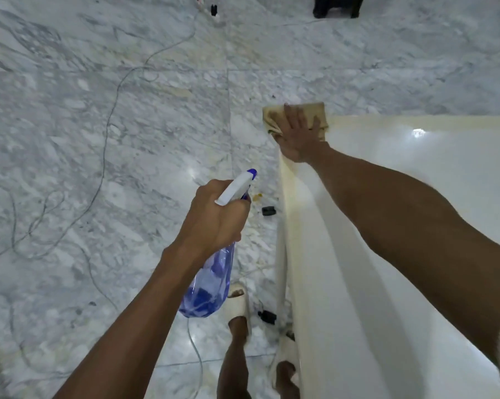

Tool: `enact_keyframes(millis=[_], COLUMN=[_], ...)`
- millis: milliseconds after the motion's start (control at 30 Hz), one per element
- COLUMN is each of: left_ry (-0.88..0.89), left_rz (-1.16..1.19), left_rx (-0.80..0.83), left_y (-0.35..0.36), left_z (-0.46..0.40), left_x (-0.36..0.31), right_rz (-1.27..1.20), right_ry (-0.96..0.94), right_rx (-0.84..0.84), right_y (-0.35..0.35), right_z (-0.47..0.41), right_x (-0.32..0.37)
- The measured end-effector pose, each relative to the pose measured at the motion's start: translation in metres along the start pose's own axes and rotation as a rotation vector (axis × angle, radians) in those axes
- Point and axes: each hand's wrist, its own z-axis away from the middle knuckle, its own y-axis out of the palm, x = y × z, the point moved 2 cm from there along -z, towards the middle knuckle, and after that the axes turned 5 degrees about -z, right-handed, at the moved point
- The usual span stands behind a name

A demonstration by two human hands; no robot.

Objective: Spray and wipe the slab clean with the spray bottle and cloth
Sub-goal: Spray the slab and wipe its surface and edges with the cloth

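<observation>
1. Your right hand (297,136) lies flat and open on the tan cloth (274,116), pressing it onto the far corner of the white slab (415,197), likely so the whole palm drives the wipe.
2. Your left hand (214,217) is closed around the neck of the spray bottle (211,277), held off the slab's edge over the marble floor (99,139), clear of the wiping arm yet ready to spray.

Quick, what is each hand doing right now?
Left hand: closed around the spray bottle.
Right hand: open, pressed flat on the cloth at the slab corner.
</observation>
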Motion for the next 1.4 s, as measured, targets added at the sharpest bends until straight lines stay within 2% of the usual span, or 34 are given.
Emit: enact_keyframes(millis=[100,233,333,433,767,967,1067,1167,1267,1400], left_ry=[-0.005,-0.005,-0.007,-0.002,-0.013,-0.025,-0.024,-0.037,-0.037,-0.005], left_rz=[0.002,0.010,0.024,0.037,0.042,0.068,0.077,0.101,0.098,0.062], left_rx=[0.036,0.053,0.068,0.062,0.010,-0.033,-0.032,-0.022,-0.023,-0.010], left_y=[0.002,0.009,0.017,0.028,0.071,0.086,0.093,0.097,0.096,0.096], left_z=[-0.011,-0.009,0.001,0.015,0.103,0.158,0.182,0.203,0.220,0.246], left_x=[0.006,0.008,0.009,0.011,0.031,0.050,0.057,0.061,0.068,0.079], right_rz=[0.004,0.007,-0.001,0.005,0.150,0.049,0.062,0.090,-0.034,0.080], right_ry=[0.014,0.007,-0.032,0.004,-0.052,-0.083,-0.087,-0.074,-0.092,-0.071], right_rx=[-0.062,-0.064,-0.156,-0.102,-0.167,-0.270,-0.181,-0.191,-0.102,-0.184], right_y=[0.011,0.012,0.020,0.032,0.077,0.098,0.109,0.115,0.118,0.132], right_z=[0.007,0.017,0.036,0.054,0.144,0.201,0.228,0.254,0.277,0.317], right_x=[-0.001,0.002,0.004,0.000,0.003,0.006,0.007,0.012,0.016,0.022])
